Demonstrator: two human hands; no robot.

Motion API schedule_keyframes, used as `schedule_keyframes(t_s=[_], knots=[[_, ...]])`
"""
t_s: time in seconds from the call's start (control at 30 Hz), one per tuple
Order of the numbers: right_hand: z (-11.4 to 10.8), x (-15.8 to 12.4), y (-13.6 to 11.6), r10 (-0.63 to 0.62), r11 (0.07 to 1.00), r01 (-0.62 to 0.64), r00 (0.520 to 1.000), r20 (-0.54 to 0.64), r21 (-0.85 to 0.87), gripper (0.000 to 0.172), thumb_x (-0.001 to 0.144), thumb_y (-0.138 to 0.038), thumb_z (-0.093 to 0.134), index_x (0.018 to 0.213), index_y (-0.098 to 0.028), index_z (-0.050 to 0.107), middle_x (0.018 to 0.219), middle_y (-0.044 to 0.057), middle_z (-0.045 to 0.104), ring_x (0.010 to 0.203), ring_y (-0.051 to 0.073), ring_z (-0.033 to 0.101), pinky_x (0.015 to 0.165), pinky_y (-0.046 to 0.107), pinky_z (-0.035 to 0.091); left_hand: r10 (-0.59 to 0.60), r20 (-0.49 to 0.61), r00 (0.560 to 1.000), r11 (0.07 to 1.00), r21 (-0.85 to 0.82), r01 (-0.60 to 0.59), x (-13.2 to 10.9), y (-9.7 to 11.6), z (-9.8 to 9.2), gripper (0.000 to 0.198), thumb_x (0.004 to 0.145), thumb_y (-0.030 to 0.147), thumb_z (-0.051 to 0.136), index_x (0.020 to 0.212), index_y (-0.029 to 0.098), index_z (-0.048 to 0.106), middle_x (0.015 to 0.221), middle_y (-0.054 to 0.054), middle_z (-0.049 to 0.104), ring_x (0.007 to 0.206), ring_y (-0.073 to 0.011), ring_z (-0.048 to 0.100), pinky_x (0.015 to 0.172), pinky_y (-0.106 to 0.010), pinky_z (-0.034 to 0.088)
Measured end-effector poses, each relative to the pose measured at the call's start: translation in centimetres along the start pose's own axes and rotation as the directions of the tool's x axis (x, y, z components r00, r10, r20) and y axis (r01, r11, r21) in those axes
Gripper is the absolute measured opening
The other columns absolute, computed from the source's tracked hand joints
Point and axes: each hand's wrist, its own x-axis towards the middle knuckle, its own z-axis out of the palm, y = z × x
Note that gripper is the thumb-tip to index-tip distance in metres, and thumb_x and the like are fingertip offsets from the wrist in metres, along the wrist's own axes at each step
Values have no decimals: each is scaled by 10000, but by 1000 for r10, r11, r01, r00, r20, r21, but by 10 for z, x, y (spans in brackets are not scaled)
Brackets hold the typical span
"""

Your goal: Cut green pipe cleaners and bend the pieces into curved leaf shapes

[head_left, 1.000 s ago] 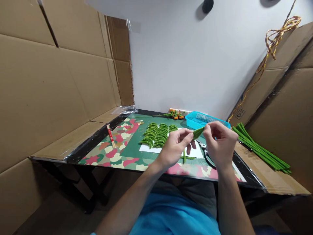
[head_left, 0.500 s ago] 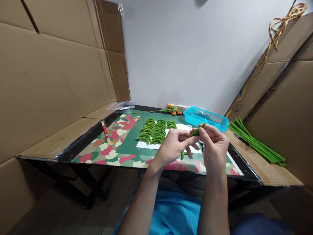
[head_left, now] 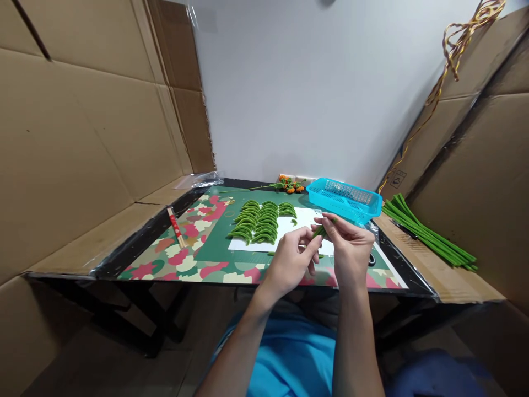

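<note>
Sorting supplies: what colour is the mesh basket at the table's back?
Turquoise blue basket, clearest in the head view.

The scene was viewed from a single head-worn camera, aimed forward and down over the table [head_left: 165, 259], with the wall [head_left: 309, 99] seen behind.

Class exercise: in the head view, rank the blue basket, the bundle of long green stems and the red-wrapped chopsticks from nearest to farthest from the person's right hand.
Measured from the right hand:
1. Blue basket, just beyond the hand, at the table's far right.
2. Bundle of long green stems, off to the right on the cardboard.
3. Red-wrapped chopsticks, far across on the table's left edge.
</note>
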Motion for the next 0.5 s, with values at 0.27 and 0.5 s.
schedule_keyframes(t_s=[0.27, 0.5], knots=[[1, 2, 10, 89, 994, -96, 986, 144, 46, 280, 751, -356, 915, 968, -187, 862, 956, 101, 846, 858, 293, 822, 792, 411, 686, 9, -47, 999, 991, 137, -3, -2, 5, -9, 378, 989, 501, 637, 784, 197, 543, 636, 12, 644, 468, -117, 588, 483, -226, 477], [14, 2, 13, 4, 999, -2, 997, 80, -33, 184, 763, -341, 887, 890, -208, 879, 903, 78, 846, 791, 286, 814, 720, 376, 683, -39, -105, 994, 995, 92, 49, -4, 4, -10, 397, 967, 525, 631, 763, 216, 488, 593, 46, 562, 434, -117, 545, 452, -232, 467]])
